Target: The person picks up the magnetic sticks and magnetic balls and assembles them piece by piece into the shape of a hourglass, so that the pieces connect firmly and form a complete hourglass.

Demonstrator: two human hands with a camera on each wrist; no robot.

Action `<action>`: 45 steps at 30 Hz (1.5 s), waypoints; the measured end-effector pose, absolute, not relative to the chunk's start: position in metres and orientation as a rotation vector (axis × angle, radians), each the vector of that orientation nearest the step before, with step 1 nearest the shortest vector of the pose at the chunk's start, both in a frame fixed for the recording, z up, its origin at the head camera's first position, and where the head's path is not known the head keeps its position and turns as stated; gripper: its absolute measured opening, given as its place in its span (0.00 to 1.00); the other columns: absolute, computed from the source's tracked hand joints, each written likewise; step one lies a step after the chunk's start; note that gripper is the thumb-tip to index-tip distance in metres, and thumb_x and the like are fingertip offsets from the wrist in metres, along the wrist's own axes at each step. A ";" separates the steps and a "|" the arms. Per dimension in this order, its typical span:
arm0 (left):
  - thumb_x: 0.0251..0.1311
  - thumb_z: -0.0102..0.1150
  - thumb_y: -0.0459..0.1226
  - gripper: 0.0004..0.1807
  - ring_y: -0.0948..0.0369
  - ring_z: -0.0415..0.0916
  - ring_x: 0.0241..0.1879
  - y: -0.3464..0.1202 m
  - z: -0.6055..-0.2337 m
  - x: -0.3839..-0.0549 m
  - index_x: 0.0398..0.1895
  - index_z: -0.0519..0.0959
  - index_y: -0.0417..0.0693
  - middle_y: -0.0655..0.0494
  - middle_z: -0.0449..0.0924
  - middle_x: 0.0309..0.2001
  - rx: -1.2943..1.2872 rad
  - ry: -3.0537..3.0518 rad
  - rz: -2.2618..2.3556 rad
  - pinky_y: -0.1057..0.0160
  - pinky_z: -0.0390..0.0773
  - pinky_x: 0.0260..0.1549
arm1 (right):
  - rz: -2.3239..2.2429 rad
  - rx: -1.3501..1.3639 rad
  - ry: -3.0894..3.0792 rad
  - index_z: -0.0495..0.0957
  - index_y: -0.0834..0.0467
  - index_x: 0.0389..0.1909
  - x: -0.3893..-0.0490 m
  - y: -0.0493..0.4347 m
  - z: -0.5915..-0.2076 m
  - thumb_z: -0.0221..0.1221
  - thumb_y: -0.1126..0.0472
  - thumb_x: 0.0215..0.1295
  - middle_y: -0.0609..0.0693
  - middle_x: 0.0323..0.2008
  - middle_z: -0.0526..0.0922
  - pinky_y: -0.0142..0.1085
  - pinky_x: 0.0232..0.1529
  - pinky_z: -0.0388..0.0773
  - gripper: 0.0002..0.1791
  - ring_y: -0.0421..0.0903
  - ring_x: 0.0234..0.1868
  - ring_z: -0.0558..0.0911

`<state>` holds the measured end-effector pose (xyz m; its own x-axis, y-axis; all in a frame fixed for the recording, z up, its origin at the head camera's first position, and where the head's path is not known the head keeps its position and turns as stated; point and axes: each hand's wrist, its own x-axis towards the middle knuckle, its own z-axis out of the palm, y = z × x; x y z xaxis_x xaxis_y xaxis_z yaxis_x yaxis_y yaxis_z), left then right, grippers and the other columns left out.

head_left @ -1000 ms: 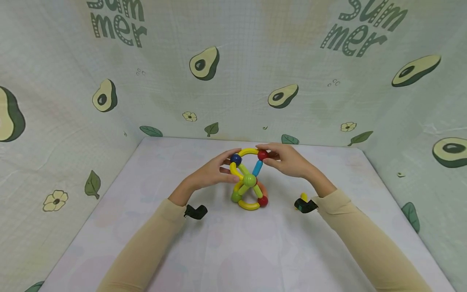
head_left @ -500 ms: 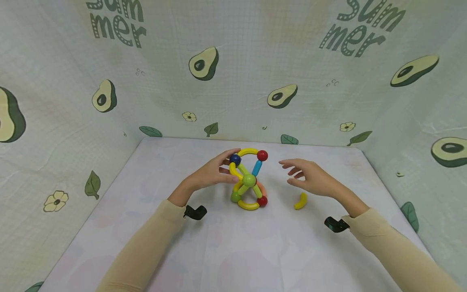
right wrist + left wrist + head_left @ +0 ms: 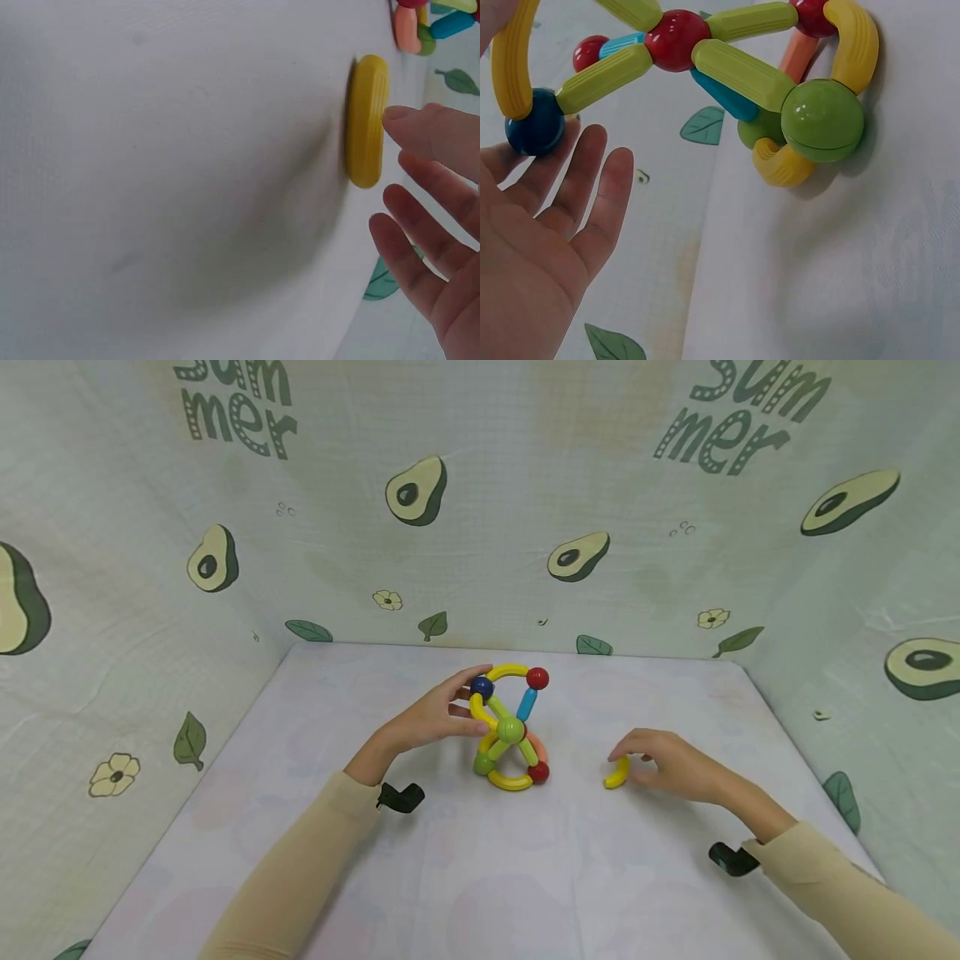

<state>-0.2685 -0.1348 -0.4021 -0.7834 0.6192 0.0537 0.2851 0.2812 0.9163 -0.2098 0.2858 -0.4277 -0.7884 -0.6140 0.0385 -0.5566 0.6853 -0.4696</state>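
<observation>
A toy structure of coloured balls and magnetic rods (image 3: 511,730) stands on the table, with a blue ball (image 3: 535,122) at its upper left and a red ball (image 3: 537,678) at its upper right. My left hand (image 3: 435,714) holds its upper left side, fingers at the blue ball and thumb by a yellow curved rod (image 3: 511,60). To the right, a loose yellow curved rod (image 3: 366,121) lies on the table. My right hand (image 3: 671,763) is at this loose rod, thumb close beside it, the other fingers loosely bent; whether it touches the rod is unclear.
The white table (image 3: 480,877) carries the structure and the loose rod. Printed cloth walls (image 3: 480,510) with avocados and leaves close off the back and sides. A black wrist camera (image 3: 401,797) sits under the left sleeve, another camera (image 3: 733,859) under the right.
My right hand has let go of the upper red ball and moved right and down to the loose yellow rod. My left hand stays on the structure, which stands unchanged.
</observation>
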 end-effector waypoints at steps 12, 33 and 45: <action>0.63 0.76 0.44 0.52 0.51 0.71 0.67 -0.134 -0.404 -0.270 0.86 0.55 0.63 0.55 0.66 0.74 0.845 2.257 1.502 0.51 0.78 0.66 | -0.609 -1.064 2.808 0.89 0.46 0.43 -0.219 0.284 -0.444 0.77 0.69 0.59 0.36 0.44 0.87 0.46 0.54 0.82 0.17 0.44 0.48 0.81; 0.63 0.76 0.46 0.52 0.52 0.70 0.67 -0.135 -0.407 -0.271 0.86 0.55 0.64 0.56 0.65 0.75 0.846 2.263 1.498 0.51 0.78 0.66 | -0.471 -0.961 2.879 0.89 0.53 0.54 -0.232 0.260 -0.442 0.72 0.68 0.66 0.46 0.49 0.89 0.51 0.57 0.85 0.17 0.49 0.51 0.85; 0.63 0.76 0.46 0.52 0.52 0.70 0.68 -0.134 -0.406 -0.269 0.86 0.55 0.64 0.57 0.64 0.76 0.853 2.255 1.513 0.50 0.78 0.67 | -0.884 -0.817 2.858 0.82 0.58 0.64 -0.233 0.243 -0.414 0.65 0.67 0.73 0.52 0.47 0.89 0.34 0.42 0.86 0.20 0.42 0.38 0.85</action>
<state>-0.2692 -0.1344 -0.4060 -0.7810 0.6192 0.0811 0.3098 0.2714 0.9113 -0.2327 0.2432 -0.4141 -0.8605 -0.4968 0.1126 -0.4737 0.6991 -0.5357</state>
